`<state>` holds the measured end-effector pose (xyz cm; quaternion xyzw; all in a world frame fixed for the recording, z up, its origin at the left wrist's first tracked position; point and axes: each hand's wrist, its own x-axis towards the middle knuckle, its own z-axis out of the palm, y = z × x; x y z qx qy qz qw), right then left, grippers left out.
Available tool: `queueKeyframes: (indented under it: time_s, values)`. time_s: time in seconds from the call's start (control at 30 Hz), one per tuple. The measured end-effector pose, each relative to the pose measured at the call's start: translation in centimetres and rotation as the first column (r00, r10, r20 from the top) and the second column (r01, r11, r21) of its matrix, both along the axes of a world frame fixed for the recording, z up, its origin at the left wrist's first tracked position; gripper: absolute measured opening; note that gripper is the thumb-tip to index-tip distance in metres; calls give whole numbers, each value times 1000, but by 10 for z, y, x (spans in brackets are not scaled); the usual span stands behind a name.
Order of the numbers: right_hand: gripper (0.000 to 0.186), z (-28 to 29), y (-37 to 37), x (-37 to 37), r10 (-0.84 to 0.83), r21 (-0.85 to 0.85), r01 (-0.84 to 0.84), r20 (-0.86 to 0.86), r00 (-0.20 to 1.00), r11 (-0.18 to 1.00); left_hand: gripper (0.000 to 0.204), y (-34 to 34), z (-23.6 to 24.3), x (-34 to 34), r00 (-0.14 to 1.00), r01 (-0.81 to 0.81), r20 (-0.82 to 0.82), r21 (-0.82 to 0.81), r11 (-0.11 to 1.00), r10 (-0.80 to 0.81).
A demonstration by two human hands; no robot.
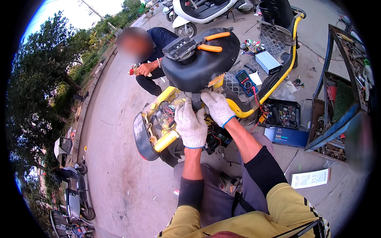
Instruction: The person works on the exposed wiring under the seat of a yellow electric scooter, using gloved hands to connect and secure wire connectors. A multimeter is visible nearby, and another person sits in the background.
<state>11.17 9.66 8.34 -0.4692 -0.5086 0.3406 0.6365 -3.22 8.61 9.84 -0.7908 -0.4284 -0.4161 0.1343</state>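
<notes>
Both my hands wear white knit gloves and work inside the yellow scooter frame (pixel 166 141), just below the raised black seat (pixel 186 75). My left hand (pixel 190 125) is beside the exposed wires (pixel 166 111), its fingers bent forward and its thumb towards the right hand. My right hand (pixel 218 107) is curled close to the left one. A small dark block (pixel 195 100) shows between my fingertips; what exactly each hand grips is hidden. Pliers (pixel 214 41) with orange handles lie on the seat beside a black bracket (pixel 180 48).
A multimeter (pixel 246 82) and a silver box (pixel 268 62) with wires rest on the footboard. At right stand an open black case (pixel 282 113), a blue box (pixel 289 136) and a metal rack (pixel 331 131). Another person (pixel 156 43) crouches beyond the seat, holding something red.
</notes>
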Motion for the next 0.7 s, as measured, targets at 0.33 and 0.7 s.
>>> queueKeyframes:
  time_s: [0.33,0.7]
  values:
    - [31,-13,0,7,-26,145,14,87,996,989,58,-1,1,2,998,40,51,38,998,-42]
    - [47,12,-25,19,123,67,-126,48,991,990,47,-3,10,-2,993,114,25,64,991,-116]
